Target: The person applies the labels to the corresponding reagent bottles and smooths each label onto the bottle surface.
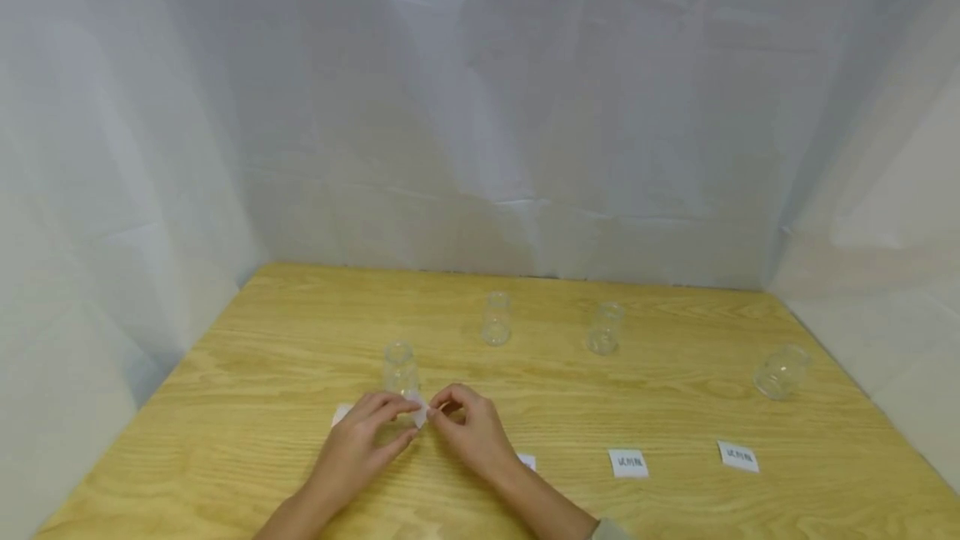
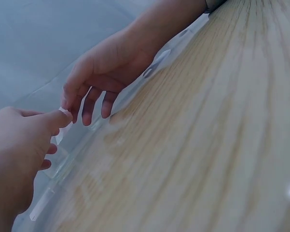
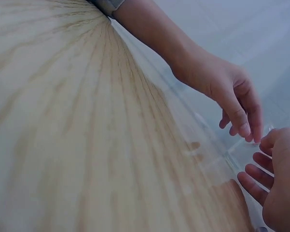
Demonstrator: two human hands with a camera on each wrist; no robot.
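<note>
Paper slip point(image 1: 418, 412): held up between the two hands, just in front of the near-left bottle; fingers cover part of it, and whether it touches the glass cannot be told.
Right hand point(image 1: 474, 432): thumb and forefinger together, pinching the slip's edge; a grey sleeve point(image 1: 611, 530) is cut off by the lower border.
Left hand point(image 1: 366, 440): fingertips reach the slip, the thumb tip apart from the forefinger in the head view; whether they grip or only touch cannot be told.
Near-left bottle point(image 1: 400, 365): clear glass, neck up, its base hidden behind the hands and slip.
Back bottles: two clear ones, one behind the hands point(image 1: 497, 319), one farther right point(image 1: 604, 328); faint outlines against the wood.
Far-right bottle point(image 1: 782, 372): looks tilted; hard to say if it stands or lies.
Loose slips: two show dark writing, the middle one point(image 1: 628, 463) and the right one point(image 1: 738, 456); a third point(image 1: 528, 461) is mostly covered by the right forearm, and a white corner point(image 1: 341, 412) peeks out beside the left hand.
Bench point(image 1: 300, 315): pale wood, near edge out of view.
Wrist views: bottles blurred.
</note>
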